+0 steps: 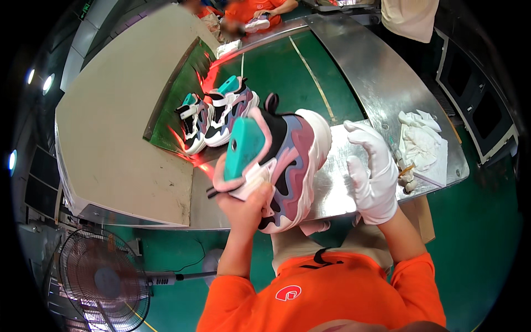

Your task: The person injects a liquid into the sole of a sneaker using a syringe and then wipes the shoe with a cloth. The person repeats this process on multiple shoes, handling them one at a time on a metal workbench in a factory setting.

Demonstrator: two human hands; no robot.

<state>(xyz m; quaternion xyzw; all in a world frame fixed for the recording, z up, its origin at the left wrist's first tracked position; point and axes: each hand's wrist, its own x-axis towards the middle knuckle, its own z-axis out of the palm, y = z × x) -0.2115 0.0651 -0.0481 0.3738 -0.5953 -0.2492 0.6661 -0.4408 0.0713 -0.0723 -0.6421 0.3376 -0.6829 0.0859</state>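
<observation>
My bare left hand point(243, 207) grips a chunky sneaker point(290, 166) at its front, thumb over the white strap. The sneaker is pink, purple, grey and black with a thick white sole, tilted on its side above the metal table edge. A teal shoe last point(245, 145) sits inside its opening. My right hand point(373, 174), in a white glove, is raised just right of the sole, apart from it, with fingers spread and curved and nothing in them. Two similar sneakers, one nearer the tunnel point(194, 123) and one beside it point(228, 113), stand beyond, also with teal lasts.
A beige machine cover point(127, 110) fills the left. The green conveyor belt point(301, 66) runs away, bordered by a metal rim point(354, 47). Crumpled white cloths point(420, 135) lie at right. A fan point(105, 279) stands lower left. Across the belt, a person in orange point(243, 11) handles a shoe.
</observation>
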